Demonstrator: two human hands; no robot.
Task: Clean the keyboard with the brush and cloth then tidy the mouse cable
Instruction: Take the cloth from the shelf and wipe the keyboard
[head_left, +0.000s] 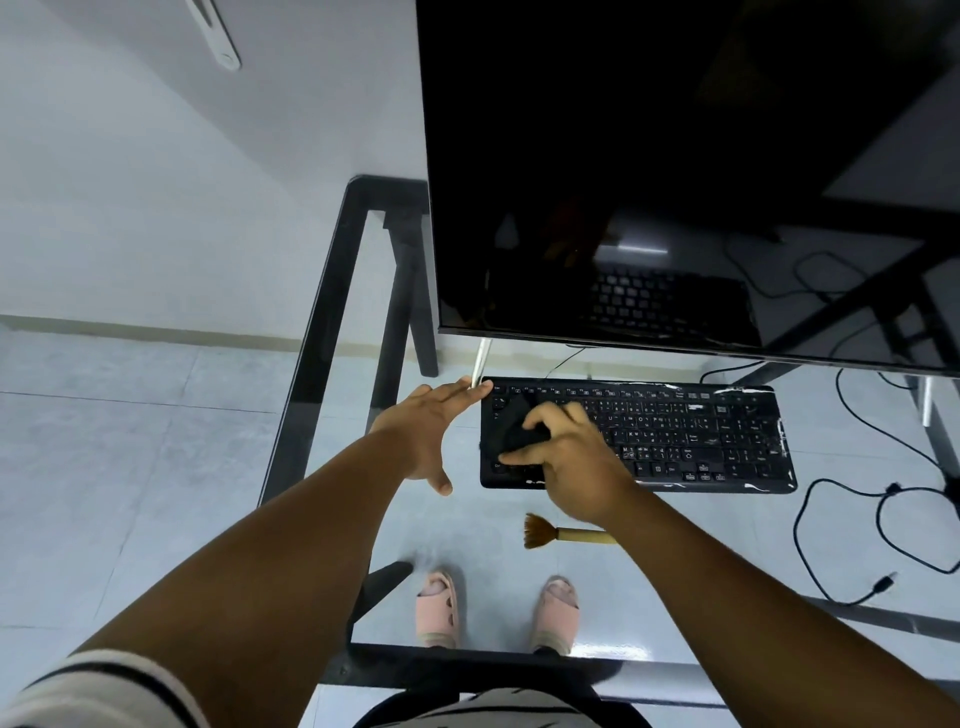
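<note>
A black keyboard (691, 434) lies on the glass desk (332, 291) under the monitor. My right hand (569, 457) grips a dark cloth (514, 428) and presses it onto the keyboard's left end. Beside the keyboard's top left corner, my left hand (428, 434) is spread flat with straight fingers whose tips touch that corner. A brush (563, 532) with brown bristles and a pale handle lies on the glass in front of the keyboard, partly under my right wrist. A black cable (831, 535) loops across the desk at the right; the mouse is out of view.
A large dark monitor (675, 171) fills the upper right, its lower edge just behind the keyboard. The desk has a black frame, and the tiled floor and my feet in pink slippers (498, 608) show through the glass. Another cable runs behind the keyboard.
</note>
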